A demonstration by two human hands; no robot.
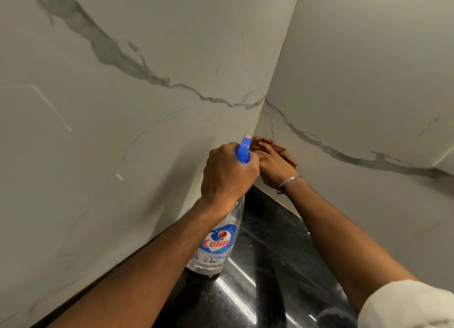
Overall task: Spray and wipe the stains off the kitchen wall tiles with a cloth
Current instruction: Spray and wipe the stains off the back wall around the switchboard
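The left hand [228,173] gripped the neck of the bottle [217,244], fingers curled tight round it. They covered the trigger, so only the top of the blue spray head [244,150] stuck out above the knuckles. The bottle hung upright over the black counter [270,254], and whether its base touched the counter could not be told.

Just behind it, the right hand [275,166] pressed a brown cloth [287,153] against the right tile [368,82], close to the corner where it met the left tile [147,57]. The fingers that showed lay straight on the cloth; the thumb and the nearer fingers were hidden by the left hand. Most of the cloth was covered, with only its crumpled edges showing round the hand.

A bracelet [288,181] sat at the right wrist. A white sleeve [405,305] was cut off at the lower right edge.
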